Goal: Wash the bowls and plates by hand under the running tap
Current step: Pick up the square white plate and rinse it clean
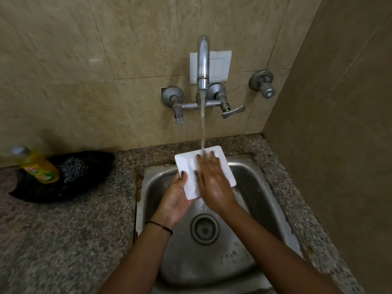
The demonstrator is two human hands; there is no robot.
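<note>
While the sink point(254, 187) lay nearest, its drain point(204, 229) wet and uncovered, the work itself was seen a little farther off. A white square plate point(185, 160) was held over the back of the basin, seemingly tipped so that water ran off its near edge. It was gripped by the left hand point(176, 198) from underneath, the thumb laid over its left edge. The right hand point(212, 179) was pressed flat on the upper face, fingers straight and spread, with nothing held in it. The stream point(202, 128) was met at the far fingertips, close to the plate's far edge.

For this step to be done well, the tilt should be held, so that loosened dirt could be carried down into the basin. The flat palm should be swept into the corners and the sunken middle. A firm hold was judged needful, since a wet plate could easily be let slip from one hand.

Beyond, the tap point(203, 60) was seen running from the tiled wall. On the table point(63, 230) to the left, a yellow soap bottle point(39, 166) was set against a dark cloth point(91, 158).
</note>
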